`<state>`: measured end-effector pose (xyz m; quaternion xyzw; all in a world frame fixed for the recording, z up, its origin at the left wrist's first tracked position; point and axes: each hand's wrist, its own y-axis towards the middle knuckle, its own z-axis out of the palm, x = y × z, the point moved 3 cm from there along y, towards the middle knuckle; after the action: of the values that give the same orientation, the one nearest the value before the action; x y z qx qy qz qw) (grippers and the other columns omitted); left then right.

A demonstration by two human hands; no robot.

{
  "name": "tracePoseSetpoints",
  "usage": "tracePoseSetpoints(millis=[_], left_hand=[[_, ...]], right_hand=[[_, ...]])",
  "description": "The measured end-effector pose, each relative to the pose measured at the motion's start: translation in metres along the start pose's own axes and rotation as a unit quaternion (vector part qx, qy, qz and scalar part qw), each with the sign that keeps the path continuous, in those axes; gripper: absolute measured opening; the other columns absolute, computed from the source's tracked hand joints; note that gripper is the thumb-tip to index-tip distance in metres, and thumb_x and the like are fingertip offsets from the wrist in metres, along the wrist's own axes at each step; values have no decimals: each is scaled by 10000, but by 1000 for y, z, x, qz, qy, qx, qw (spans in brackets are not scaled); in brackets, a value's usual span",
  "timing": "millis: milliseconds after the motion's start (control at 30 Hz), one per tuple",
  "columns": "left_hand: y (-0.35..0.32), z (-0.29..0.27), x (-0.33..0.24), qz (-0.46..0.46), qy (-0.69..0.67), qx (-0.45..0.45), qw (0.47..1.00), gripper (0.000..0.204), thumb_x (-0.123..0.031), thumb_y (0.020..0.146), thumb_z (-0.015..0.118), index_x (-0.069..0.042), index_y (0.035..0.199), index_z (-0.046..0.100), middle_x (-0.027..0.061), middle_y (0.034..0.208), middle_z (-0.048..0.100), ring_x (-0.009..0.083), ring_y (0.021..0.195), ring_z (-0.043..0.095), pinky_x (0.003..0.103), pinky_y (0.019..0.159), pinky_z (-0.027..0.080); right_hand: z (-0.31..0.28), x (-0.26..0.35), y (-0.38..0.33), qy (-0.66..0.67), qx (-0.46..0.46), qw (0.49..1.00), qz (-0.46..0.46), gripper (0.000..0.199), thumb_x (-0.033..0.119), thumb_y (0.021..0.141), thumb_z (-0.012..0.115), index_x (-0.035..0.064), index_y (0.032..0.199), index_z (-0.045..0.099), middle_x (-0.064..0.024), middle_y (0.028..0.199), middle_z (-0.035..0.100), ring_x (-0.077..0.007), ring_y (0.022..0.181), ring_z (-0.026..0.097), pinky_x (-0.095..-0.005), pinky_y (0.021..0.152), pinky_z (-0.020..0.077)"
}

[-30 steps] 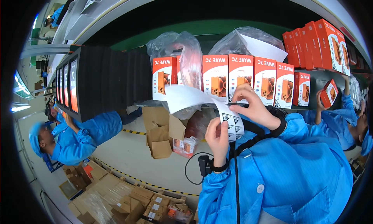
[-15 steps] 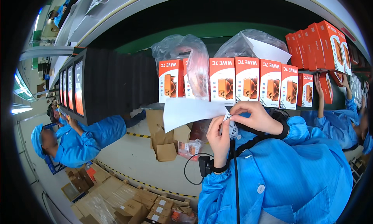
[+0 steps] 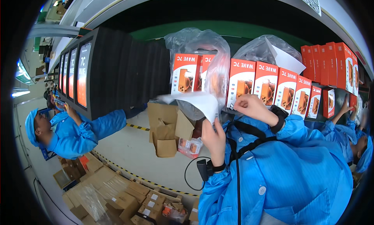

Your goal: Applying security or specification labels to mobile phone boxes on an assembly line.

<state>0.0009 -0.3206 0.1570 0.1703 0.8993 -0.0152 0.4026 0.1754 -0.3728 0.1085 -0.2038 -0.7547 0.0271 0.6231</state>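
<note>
A white label sheet (image 3: pixel 199 103) hangs curled from the fingers of my left hand (image 3: pixel 214 141), which is closed on its lower corner. My right hand (image 3: pixel 255 108) is pinched shut at a small white label with dark marks (image 3: pixel 232 106), just peeled apart from the sheet. The two hands are a little apart. Behind them stands a row of red and white boxes; the nearest box (image 3: pixel 240 82) is beside the right fingertips. Whether the label touches this box I cannot tell. Clear plastic bags (image 3: pixel 218 75) drape over the boxes at the left of the row.
Black foam trays (image 3: pixel 111 69) holding phone-like items stand stacked on the left. More red boxes (image 3: pixel 331 65) are piled at the right, near a co-worker's hands (image 3: pixel 344 108). Another person in blue (image 3: pixel 70 135) works at the left. Open cartons (image 3: pixel 165 127) sit on the floor below.
My hands have moved apart; the right one now holds a small label away from the sheet. The sheet has curled and dropped with the left hand. The view has shifted slightly.
</note>
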Motion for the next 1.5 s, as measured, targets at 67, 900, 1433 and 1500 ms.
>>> tracePoseSetpoints(millis=[67,900,1433,1500], left_hand=[[2,-2,8,-8,-15,-13,1000,114,-65,859,568,31,920,560,196,816,568,390,733,565,416,608,447],[-3,-8,21,-94,-104,-41,989,255,-88,883,591,61,1062,490,188,895,613,248,761,624,331,654,493],[0,-35,31,-138,-289,30,947,362,-49,872,615,35,1133,380,128,1049,547,142,935,553,263,786,464],[9,-42,30,-133,-262,59,954,363,-55,871,620,41,1136,391,134,1041,558,150,910,569,270,766,474]], right_hand=[[8,-16,10,-42,-12,999,23,120,84,794,650,-34,807,643,-84,661,639,-137,649,651,-258,600,515],[21,-15,14,-197,-99,969,-112,161,102,737,667,4,774,544,-129,691,552,-257,571,560,-351,538,439],[54,78,-2,-98,2,967,-235,172,81,774,693,26,921,622,-92,895,617,-259,841,598,-336,717,483],[59,80,3,-86,9,969,-232,171,83,772,694,27,918,624,-93,892,619,-259,845,600,-337,719,483]])
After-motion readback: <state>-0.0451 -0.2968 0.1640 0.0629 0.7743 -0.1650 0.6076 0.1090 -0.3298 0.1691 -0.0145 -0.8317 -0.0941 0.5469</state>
